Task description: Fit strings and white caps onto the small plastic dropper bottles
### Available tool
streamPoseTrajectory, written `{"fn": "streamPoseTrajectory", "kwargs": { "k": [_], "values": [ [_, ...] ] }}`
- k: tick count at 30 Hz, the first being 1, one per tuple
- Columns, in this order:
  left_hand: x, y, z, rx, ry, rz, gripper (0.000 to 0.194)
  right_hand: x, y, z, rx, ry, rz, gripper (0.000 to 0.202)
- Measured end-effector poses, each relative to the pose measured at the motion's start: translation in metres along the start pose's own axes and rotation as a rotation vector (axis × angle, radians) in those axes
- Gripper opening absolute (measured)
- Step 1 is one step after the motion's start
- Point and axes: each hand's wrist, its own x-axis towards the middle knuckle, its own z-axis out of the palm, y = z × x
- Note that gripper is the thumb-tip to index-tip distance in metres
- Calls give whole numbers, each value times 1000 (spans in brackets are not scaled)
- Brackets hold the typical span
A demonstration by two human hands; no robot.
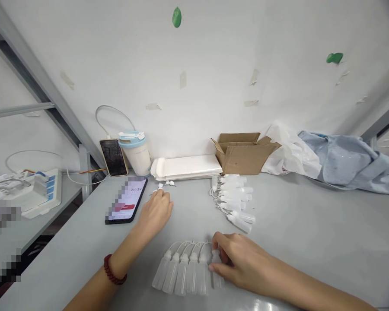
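Observation:
My right hand (235,259) is closed round a small translucent plastic squeeze bottle (217,276), with thumb and fingers on its upper part. Left of it, several like bottles (182,274) lie side by side in a row, thin white tubes (184,245) curving from their tops. My left hand (157,209), a dark red beaded bracelet (113,270) on its wrist, reaches forward with curled fingers. Small white pieces (170,183) lie just beyond its fingertips. Whatever its fingertips hold, if anything, is hidden. Farther back, more squeeze bottles (235,194) lie in a loose cluster.
A lit phone (129,201) lies left of my left hand. Along the wall stand another phone (113,157), a lidded cup (136,155), a white stack (189,167), an open cardboard box (246,157), a plastic bag (288,151) and blue cloth (350,162). A power strip (48,194) sits far left.

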Motion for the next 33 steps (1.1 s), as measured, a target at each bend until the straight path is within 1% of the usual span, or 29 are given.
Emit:
{"fn": "streamPoseTrajectory", "kwargs": {
  "k": [6,12,15,17,19,21,23,25,28,30,33],
  "values": [
    [-2,2,-3,-31,5,-42,14,-2,3,3,30,34,0,12],
    [1,0,1,-83,4,-18,18,4,7,0,28,88,-33,11],
    [3,-2,3,-130,8,-15,20,10,10,-5,48,169,-39,14],
    [3,-2,3,-177,20,-17,20,14,13,-8,82,255,-45,14],
    [3,-1,2,-239,33,-12,20,18,17,-9,113,356,-83,12],
    [1,1,1,-320,39,6,19,21,20,-9,140,447,-132,11],
    [-1,6,-2,-403,26,39,18,24,24,-7,166,508,-166,11],
    [-5,12,-6,-528,-24,84,17,26,28,-4,179,548,-194,11],
    [-11,22,-11,-835,-136,170,20,31,33,1,191,583,-231,11],
    [-15,27,-13,-1014,-196,212,23,34,36,4,196,582,-248,11],
    [-19,34,-11,-1123,-232,245,26,38,39,7,180,578,-298,12]
  ]
}}
